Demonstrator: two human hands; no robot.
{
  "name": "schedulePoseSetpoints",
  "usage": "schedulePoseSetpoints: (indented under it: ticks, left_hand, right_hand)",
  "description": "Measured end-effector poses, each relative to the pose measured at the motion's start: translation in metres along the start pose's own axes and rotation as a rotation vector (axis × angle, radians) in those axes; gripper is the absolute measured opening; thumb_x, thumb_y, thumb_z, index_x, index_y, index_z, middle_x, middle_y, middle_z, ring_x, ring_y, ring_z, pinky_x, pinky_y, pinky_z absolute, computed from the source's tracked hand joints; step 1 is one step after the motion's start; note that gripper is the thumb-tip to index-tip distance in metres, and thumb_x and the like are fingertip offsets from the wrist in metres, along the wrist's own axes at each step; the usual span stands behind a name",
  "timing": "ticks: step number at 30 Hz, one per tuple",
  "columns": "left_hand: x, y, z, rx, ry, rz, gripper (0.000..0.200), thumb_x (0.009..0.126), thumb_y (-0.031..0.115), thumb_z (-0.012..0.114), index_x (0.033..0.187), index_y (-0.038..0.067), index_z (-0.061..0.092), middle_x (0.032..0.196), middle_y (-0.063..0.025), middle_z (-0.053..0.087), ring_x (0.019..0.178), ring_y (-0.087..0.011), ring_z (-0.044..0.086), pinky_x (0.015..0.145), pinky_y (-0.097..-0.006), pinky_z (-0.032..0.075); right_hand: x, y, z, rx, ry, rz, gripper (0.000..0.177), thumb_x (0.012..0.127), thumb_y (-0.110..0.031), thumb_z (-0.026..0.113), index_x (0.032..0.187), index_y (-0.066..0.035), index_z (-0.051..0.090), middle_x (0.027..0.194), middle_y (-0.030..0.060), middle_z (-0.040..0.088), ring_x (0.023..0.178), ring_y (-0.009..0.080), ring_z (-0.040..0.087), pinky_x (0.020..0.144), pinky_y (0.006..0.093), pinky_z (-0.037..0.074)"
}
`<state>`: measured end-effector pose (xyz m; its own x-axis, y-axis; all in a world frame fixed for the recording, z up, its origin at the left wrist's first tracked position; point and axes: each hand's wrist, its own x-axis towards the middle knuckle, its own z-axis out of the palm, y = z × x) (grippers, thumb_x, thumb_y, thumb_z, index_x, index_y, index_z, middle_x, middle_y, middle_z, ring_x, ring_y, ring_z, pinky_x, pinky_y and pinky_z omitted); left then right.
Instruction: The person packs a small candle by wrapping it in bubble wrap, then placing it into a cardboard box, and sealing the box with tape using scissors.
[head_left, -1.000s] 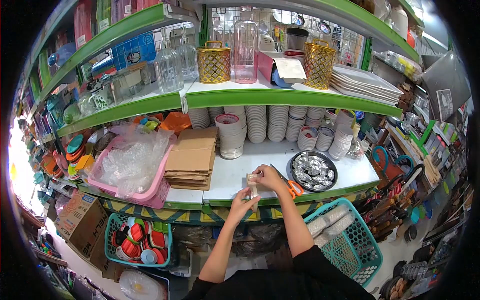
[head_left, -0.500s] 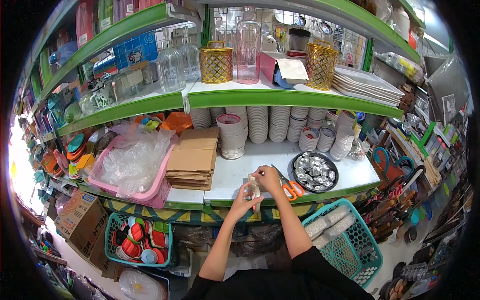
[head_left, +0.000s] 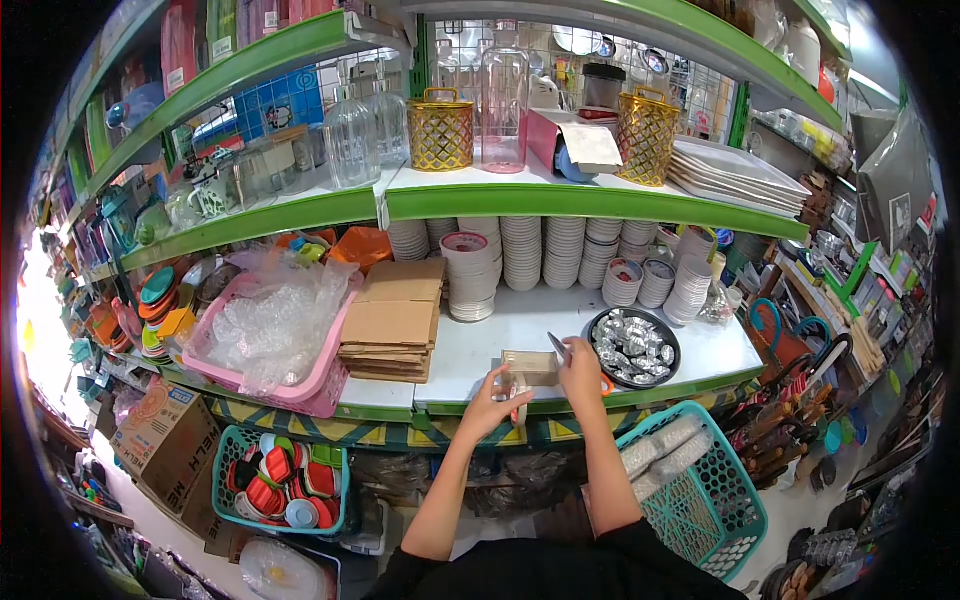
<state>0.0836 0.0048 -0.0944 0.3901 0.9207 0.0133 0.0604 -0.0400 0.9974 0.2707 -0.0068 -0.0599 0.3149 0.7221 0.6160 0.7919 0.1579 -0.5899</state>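
Observation:
My left hand (head_left: 486,408) is wrapped round a roll of clear packing tape (head_left: 518,397), held near the front edge of the white shelf. A wide strip of tape (head_left: 532,366) is pulled out from the roll and spans the gap between both hands. Closed round a pair of scissors (head_left: 559,346), my right hand (head_left: 581,372) has their dark blades pointing up and away, beside the strip's right end. A bit of the orange handle shows at the hand's right side; the rest is hidden by it.
A round black tray (head_left: 674,372) of small foil-like silver pieces stands right of my hands. To the left are flat cardboard pieces (head_left: 391,318) and a pink basket (head_left: 318,384) with plastic bags. White cups (head_left: 468,280) are stacked behind. A teal basket (head_left: 762,512) sits below right.
My right hand has moved right, drawing out a strip of tape, and has taken the scissors up from the shelf beside the tray. My left hand stays nearly in place with the roll.

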Motion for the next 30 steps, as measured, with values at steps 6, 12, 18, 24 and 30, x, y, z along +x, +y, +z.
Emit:
schedulePoseSetpoints:
  ticks: [6,12,18,24,30]
  left_hand:
    - [-0.007,0.014,0.001,-0.025,-0.015,-0.02,0.09,0.069,0.042,0.078,0.137,0.006,0.032,0.109,-0.0247,0.054,0.063,-0.0137,0.06,0.066,-0.0281,0.048]
    - [-0.002,0.005,0.001,-0.027,0.007,0.006,0.085,0.07,0.036,0.079,0.135,0.005,0.032,0.105,-0.021,0.054,0.057,-0.0116,0.057,0.064,-0.0276,0.049]
    - [-0.001,0.005,0.003,-0.129,0.005,-0.023,0.077,0.072,0.032,0.078,0.131,0.006,0.035,0.097,-0.015,0.053,0.056,-0.0099,0.053,0.059,-0.0257,0.047]
    - [0.001,-0.001,0.0,-0.195,-0.018,-0.001,0.073,0.074,0.028,0.077,0.131,0.009,0.035,0.09,-0.0099,0.052,0.062,-0.0099,0.052,0.057,-0.0251,0.045]
    - [-0.001,-0.002,0.001,-0.194,0.007,0.011,0.075,0.074,0.029,0.077,0.131,0.011,0.032,0.091,-0.0107,0.053,0.067,-0.0117,0.054,0.059,-0.0262,0.046]
  right_hand:
    - [-0.028,0.021,-0.019,-0.413,-0.272,0.118,0.025,0.074,0.0,0.061,0.099,0.002,0.056,0.092,0.0217,0.056,0.091,0.0381,0.056,0.077,0.0445,0.047]
    - [-0.031,0.031,-0.022,-0.399,-0.229,0.074,0.025,0.072,-0.007,0.067,0.091,0.003,0.055,0.092,0.0225,0.057,0.09,0.0395,0.056,0.077,0.0445,0.048]
    - [-0.028,0.041,-0.026,-0.3,-0.264,0.087,0.03,0.071,-0.014,0.071,0.091,0.003,0.057,0.086,0.024,0.059,0.08,0.0396,0.059,0.072,0.0443,0.049]
    - [-0.027,0.035,-0.041,-0.078,-0.178,0.146,0.031,0.07,-0.008,0.069,0.098,0.003,0.059,0.086,0.0218,0.063,0.077,0.0379,0.062,0.069,0.0424,0.049]
    - [-0.022,0.008,-0.064,0.151,-0.154,0.07,0.035,0.07,-0.002,0.066,0.104,-0.002,0.06,0.095,0.0191,0.059,0.087,0.0367,0.059,0.075,0.0407,0.049]
